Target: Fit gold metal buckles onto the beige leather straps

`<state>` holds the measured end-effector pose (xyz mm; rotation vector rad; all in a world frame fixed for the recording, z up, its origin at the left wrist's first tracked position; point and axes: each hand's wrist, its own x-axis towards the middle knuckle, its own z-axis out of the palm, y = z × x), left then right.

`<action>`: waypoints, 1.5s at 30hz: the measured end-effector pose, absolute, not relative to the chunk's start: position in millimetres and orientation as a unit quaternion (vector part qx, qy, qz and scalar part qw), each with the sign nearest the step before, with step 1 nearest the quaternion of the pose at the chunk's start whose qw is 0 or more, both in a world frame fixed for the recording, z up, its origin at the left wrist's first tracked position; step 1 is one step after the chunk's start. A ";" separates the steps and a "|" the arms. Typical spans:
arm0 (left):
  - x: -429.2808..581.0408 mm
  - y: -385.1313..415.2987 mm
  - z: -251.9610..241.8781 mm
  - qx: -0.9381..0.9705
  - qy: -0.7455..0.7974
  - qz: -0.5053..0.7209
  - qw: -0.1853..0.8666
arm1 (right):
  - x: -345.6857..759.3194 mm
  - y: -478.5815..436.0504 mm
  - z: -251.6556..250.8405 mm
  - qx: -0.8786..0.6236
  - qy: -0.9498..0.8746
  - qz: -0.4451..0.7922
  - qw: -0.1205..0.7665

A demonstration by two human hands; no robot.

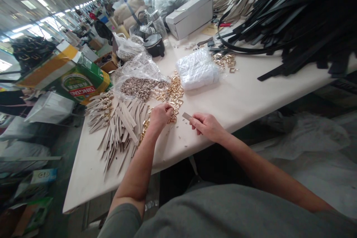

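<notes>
My right hand [208, 126] is closed on a short beige strap [186, 116], pinched between thumb and fingers with its end pointing left. My left hand [160, 117] is at the near edge of a heap of gold buckles [176, 88], its fingers curled together; what they hold, if anything, is hidden. Left of that hand lies a pile of loose beige straps [122, 126]. Behind it, a clear plastic bag [139, 67] spills many small beige loops [136, 88]. A few tiny scraps lie on the table between my hands.
A plastic-wrapped white bundle [197, 68] sits behind the buckles on the pale table [237, 100]. Long black straps [301, 18] overhang the right side. At the back are a white box [189, 15] and a dark pot [154, 45]. A green carton [83, 78] stands left.
</notes>
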<state>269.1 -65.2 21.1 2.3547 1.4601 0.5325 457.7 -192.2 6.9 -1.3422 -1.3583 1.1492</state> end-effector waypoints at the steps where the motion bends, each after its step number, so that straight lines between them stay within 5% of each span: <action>1: 266.9 -64.0 19.0 0.819 0.511 0.204 0.162 | 457.9 -192.1 6.5 -0.539 -0.547 0.465 0.442; 12: 259.7 -99.5 21.2 0.543 0.490 0.442 0.520 | 452.0 -197.2 16.0 -0.543 -0.539 0.467 0.442; 21: 264.4 -135.5 37.7 0.534 0.429 0.516 0.514 | 432.6 -209.4 30.5 -0.515 -0.523 0.468 0.493; 35: 272.4 -155.8 42.2 0.569 0.420 0.469 0.529 | 427.0 -194.6 34.7 -0.505 -0.483 0.422 0.578; 45: 272.4 -158.8 49.4 0.593 0.354 0.511 0.511 | 417.8 -211.3 38.4 -0.310 -0.329 0.744 0.492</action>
